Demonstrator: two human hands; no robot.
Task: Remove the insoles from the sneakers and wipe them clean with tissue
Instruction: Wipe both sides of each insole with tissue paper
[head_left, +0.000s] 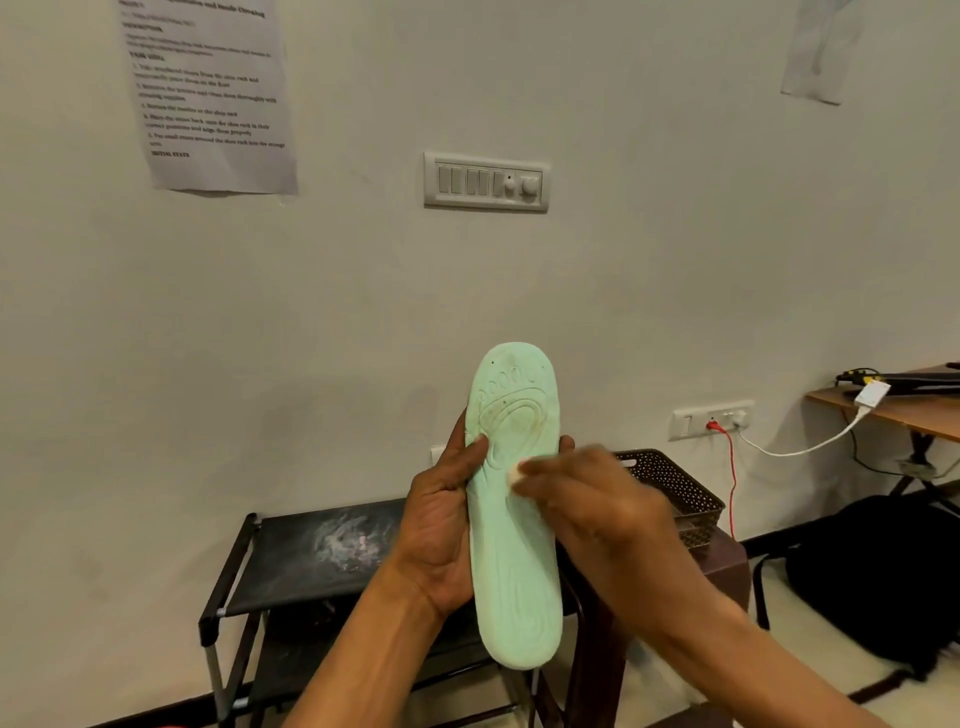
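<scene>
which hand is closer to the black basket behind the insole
Right. The right hand, holding tissue against the insole, overlaps the basket at its left edge in the view; the left hand grips the insole's far side, farther away.

Pale wall (623, 260) with switch panel (485, 181) above black rack (311, 551).

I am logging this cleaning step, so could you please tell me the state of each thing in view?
insole: removed, held upright, patterned face toward camera
tissue: small wad pressed on the insole
left hand: grips the insole
right hand: pinches the tissue, blurred
shoe rack: top shelf smudged white
perforated basket: upright, contents hidden
white plug: in the wall socket
</scene>
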